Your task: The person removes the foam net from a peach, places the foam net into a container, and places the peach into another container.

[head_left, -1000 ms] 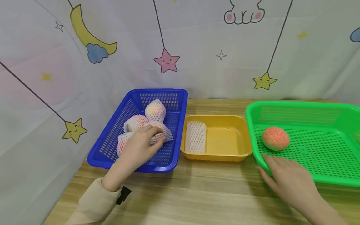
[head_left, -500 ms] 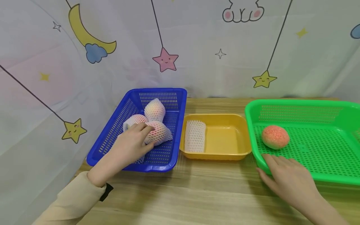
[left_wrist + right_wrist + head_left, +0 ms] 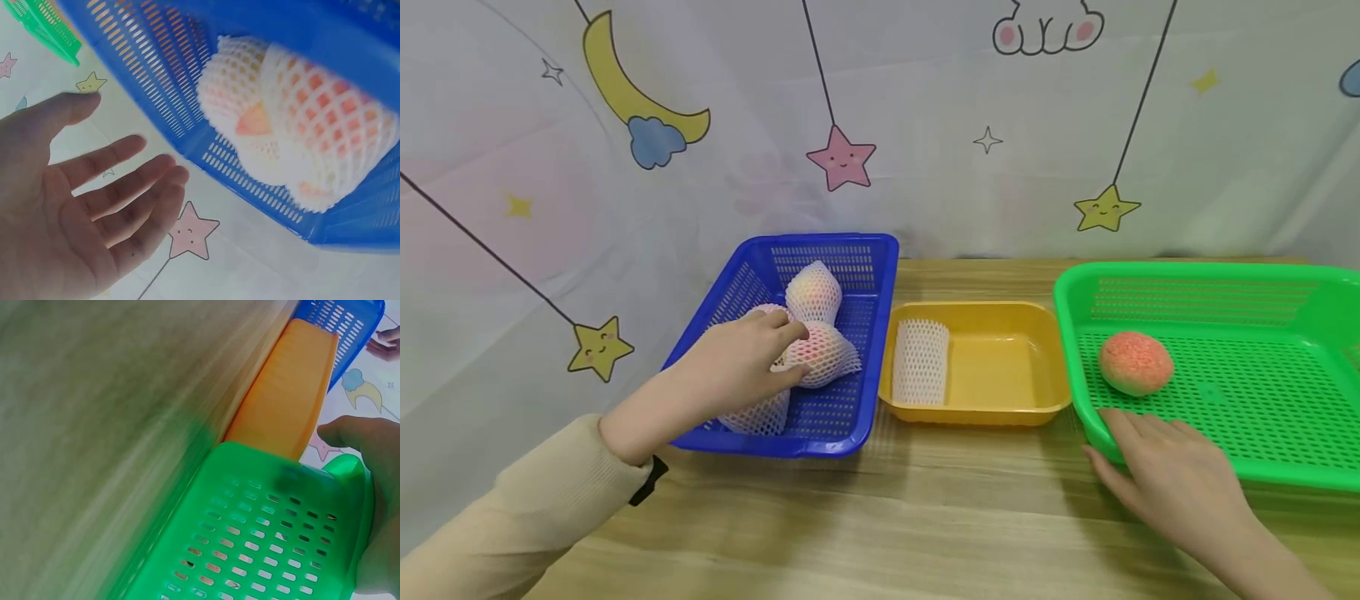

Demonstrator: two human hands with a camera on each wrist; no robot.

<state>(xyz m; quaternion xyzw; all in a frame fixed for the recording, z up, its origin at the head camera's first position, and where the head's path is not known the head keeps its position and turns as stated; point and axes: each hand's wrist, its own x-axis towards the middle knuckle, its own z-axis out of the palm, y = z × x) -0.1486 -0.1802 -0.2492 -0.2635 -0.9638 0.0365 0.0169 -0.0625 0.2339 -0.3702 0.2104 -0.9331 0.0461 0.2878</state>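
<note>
My left hand (image 3: 737, 358) is over the blue basket (image 3: 820, 450), fingers loosely bent and holding nothing. Below and beside it lie several round fruits in white foam nets, pinkish and pale yellow through the mesh. One netted fruit (image 3: 826, 357) is right by the fingertips; another (image 3: 815, 293) lies farther back, and the hand partly covers the others. In the left wrist view the palm (image 3: 75, 219) shows bare. My right hand (image 3: 1180, 471) rests on the near left corner of the green basket (image 3: 1262, 400), fingers over the rim, thumb outside. A pinkish-orange, peach-like fruit (image 3: 1137, 363) sits unwrapped inside.
Between the two baskets stands a yellow tray (image 3: 1000, 375) with one white foam net sleeve (image 3: 921, 362) at its left side. All three containers stand on a wooden table (image 3: 925, 517). Behind them hangs a pale cloth (image 3: 925, 208) printed with stars and a moon.
My left hand has drawn back leftward off the middle netted fruit, its forearm swinging left, and more of that fruit shows. The right hand stays on the green rim.
</note>
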